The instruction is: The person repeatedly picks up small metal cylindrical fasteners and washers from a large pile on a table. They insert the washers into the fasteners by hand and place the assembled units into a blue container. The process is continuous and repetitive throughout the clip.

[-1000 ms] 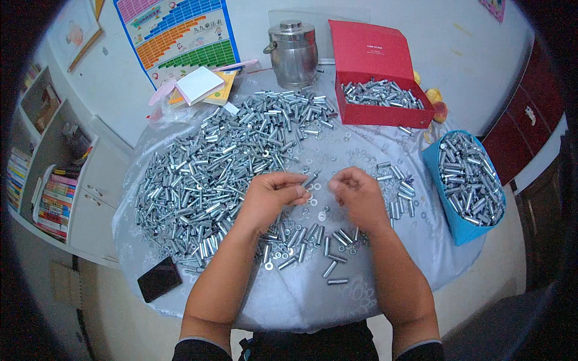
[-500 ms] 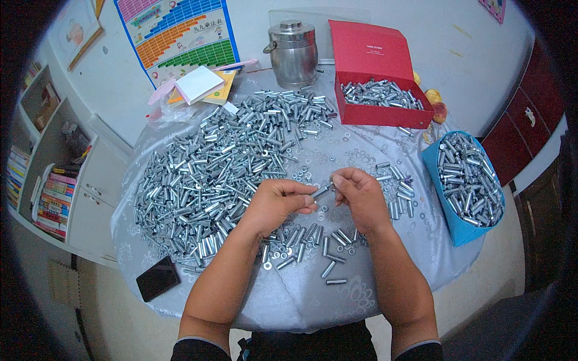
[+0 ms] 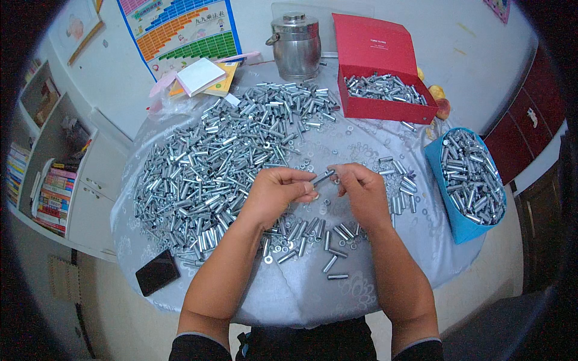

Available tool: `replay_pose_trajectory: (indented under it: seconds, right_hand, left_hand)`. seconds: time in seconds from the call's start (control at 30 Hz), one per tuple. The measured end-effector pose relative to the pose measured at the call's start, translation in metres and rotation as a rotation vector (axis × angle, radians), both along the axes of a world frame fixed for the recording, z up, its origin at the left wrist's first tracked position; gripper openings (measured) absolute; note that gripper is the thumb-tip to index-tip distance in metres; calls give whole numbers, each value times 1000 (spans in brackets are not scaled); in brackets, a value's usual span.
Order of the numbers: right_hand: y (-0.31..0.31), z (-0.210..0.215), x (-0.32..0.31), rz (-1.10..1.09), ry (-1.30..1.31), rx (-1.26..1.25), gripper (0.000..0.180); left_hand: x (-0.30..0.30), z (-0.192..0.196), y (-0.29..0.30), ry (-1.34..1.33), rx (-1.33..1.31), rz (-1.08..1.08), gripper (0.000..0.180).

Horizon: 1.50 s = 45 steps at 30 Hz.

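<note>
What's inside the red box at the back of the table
The red box holds a loose heap of silver metal sleeves, spread across its tray, with the lid standing open behind. Whatever lies beneath that top layer, and the tray's bottom, is covered.

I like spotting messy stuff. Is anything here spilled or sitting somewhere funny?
Yes. The black phone lies at the table's near-left edge, one end poking past it. A few metal pieces lie loose outside the red box. Both hands, left hand and right hand, pinch one metal piece.
</note>
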State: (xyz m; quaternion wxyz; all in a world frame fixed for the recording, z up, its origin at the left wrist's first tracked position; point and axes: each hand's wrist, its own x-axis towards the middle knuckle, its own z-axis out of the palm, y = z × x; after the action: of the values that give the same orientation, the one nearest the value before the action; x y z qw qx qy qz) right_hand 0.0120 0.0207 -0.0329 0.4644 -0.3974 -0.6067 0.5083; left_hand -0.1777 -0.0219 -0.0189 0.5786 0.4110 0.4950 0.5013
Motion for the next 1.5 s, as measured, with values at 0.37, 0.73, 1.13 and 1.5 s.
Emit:
replay_pose_trajectory:
  seconds: [0.37, 0.73, 1.13, 1.5]
  right_hand:
    - [-1, 1, -3, 97, 316, -331, 22]
    - [4, -2, 1, 93, 195, -263, 22]
    - [2, -19, -5, 136, -525, 432, 17]
    - [-8, -16, -17, 284, -855, 497, 20]
  left_hand:
    - [2, 7, -1, 32, 24, 23, 23]
    - [4, 8, -5, -9, 40, -4, 26]
    - [-13, 4, 5, -460, -51, 155, 24]
    - [-12, -3, 6, -361, -44, 141, 25]
